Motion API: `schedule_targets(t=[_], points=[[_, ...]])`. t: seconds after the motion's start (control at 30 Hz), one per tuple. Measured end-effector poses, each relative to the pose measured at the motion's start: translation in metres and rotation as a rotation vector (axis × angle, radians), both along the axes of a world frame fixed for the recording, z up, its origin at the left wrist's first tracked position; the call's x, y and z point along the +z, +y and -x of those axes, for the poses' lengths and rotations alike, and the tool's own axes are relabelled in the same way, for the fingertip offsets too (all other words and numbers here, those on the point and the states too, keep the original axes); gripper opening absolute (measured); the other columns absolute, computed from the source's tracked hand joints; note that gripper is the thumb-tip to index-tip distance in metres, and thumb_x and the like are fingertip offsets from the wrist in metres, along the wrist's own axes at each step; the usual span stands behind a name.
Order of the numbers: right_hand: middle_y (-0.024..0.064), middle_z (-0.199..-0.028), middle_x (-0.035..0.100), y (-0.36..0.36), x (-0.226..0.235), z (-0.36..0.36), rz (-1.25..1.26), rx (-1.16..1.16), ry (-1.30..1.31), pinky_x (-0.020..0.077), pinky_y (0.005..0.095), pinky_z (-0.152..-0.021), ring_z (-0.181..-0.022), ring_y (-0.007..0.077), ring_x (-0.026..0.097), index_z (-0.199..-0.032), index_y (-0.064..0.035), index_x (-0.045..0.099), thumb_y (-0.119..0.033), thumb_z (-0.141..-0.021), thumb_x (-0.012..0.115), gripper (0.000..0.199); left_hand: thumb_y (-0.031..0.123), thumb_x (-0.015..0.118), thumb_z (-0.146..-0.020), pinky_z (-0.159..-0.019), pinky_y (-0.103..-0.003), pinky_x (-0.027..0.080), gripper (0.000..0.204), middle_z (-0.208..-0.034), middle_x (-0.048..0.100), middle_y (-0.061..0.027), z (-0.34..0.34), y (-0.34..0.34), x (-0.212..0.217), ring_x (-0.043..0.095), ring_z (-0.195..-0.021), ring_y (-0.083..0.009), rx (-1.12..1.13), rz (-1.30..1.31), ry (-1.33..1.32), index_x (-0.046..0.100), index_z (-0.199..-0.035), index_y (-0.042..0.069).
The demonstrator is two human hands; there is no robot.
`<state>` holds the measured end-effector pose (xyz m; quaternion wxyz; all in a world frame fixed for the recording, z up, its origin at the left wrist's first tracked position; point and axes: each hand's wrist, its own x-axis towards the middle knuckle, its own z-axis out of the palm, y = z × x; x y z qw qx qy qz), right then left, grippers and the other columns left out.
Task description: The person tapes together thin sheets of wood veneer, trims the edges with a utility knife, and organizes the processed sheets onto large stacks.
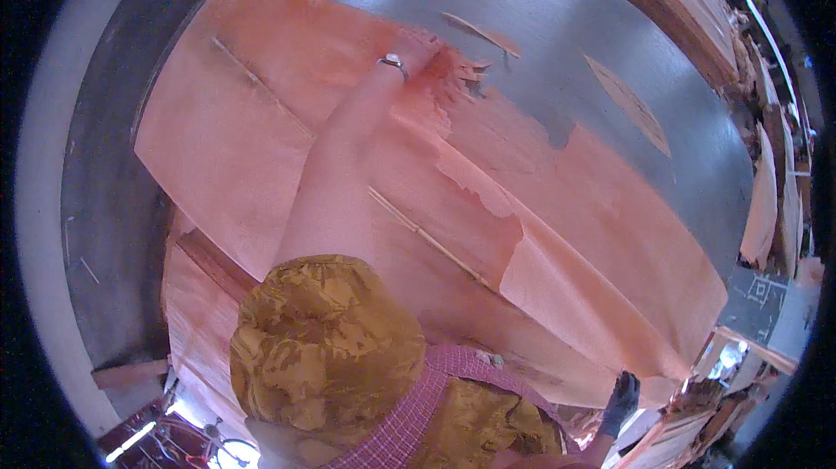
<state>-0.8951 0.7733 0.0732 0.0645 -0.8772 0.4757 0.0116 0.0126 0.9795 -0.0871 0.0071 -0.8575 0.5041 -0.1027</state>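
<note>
- The left hand (416,53) (bracelet at the wrist) stretches far out and rests on the torn edge of a thin wood sheet (261,121); whether it grips, I cannot tell.
- The sheet lies flat on the grey metal table (557,25).
- The right hand (622,399), in a dark glove, sits by the sheet's near edge, fingers loosely curled.

We cannot make out the fingers of our left hand (416,53); they blur into the torn veneer sheet (366,147). Our gloved right hand (620,399) is small near the lower rim, its grip unreadable. The worktop (557,25) lies largely covered.
</note>
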Motion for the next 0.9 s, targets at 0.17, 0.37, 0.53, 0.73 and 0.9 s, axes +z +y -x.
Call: schedule_targets(t=[0.17, 0.37, 0.53, 0.73, 0.9], points=[[0.0145, -0.104, 0.064, -0.006, -0.011, 0.001, 0.036, 0.061, 0.037, 0.0508, 0.0402, -0.082, -0.093, 0.0320, 0.062, -0.102, -0.0046, 0.067, -0.014, -0.087, 0.063, 0.017, 0.020, 0.044, -0.095, -0.104, -0.044, 0.038, 0.034, -0.124, 0.056, -0.0030, 0.007, -0.010, 0.029, 0.052, -0.121, -0.0241, 0.035, -0.218, 0.058, 0.057, -0.126, 0.024], [0.0137, -0.102, 0.064, -0.006, -0.014, 0.002, 0.062, 0.104, 0.005, 0.0506, 0.0400, -0.085, -0.096, 0.0316, 0.062, -0.101, -0.0040, 0.067, -0.009, -0.084, 0.067, 0.019, 0.021, 0.044, -0.094, -0.105, -0.040, 0.036, 0.044, -0.127, 0.058, 0.0002, 0.028, 0.008, 0.067, 0.052, -0.122, -0.0211, -0.014, -0.155, 0.081, 0.052, -0.133, 0.041], [0.0146, -0.102, 0.064, -0.005, -0.017, 0.009, 0.040, 0.087, -0.014, 0.0504, 0.0403, -0.084, -0.096, 0.0323, 0.061, -0.102, -0.0040, 0.066, -0.011, -0.086, 0.065, 0.018, 0.017, 0.045, -0.093, -0.105, -0.042, 0.038, 0.033, -0.117, 0.065, -0.0042, 0.028, 0.038, 0.079, 0.058, -0.115, -0.0239, -0.094, 0.016, 0.087, 0.060, -0.120, 0.028], [0.0152, -0.100, 0.065, 0.000, -0.024, 0.007, 0.022, 0.067, -0.217, 0.0506, 0.0408, -0.082, -0.092, 0.0333, 0.062, -0.102, -0.0041, 0.066, -0.013, -0.089, 0.061, 0.017, 0.011, 0.055, -0.086, -0.105, -0.041, 0.039, 0.018, -0.097, 0.069, -0.0035, 0.057, 0.102, 0.107, 0.062, -0.103, -0.0258, -0.250, 0.206, -0.193, 0.065, -0.100, 0.017], [0.0146, -0.103, 0.065, -0.001, -0.022, 0.020, 0.103, 0.160, -0.266, 0.0511, 0.0403, -0.081, -0.093, 0.0324, 0.062, -0.103, -0.0039, 0.066, -0.013, -0.090, 0.061, 0.017, 0.011, 0.056, -0.084, -0.104, -0.041, 0.039, 0.016, -0.089, 0.066, -0.0010, 0.102, 0.166, 0.129, 0.062, -0.097, -0.0191, -0.090, 0.039, -0.161, 0.064, -0.096, 0.017]])
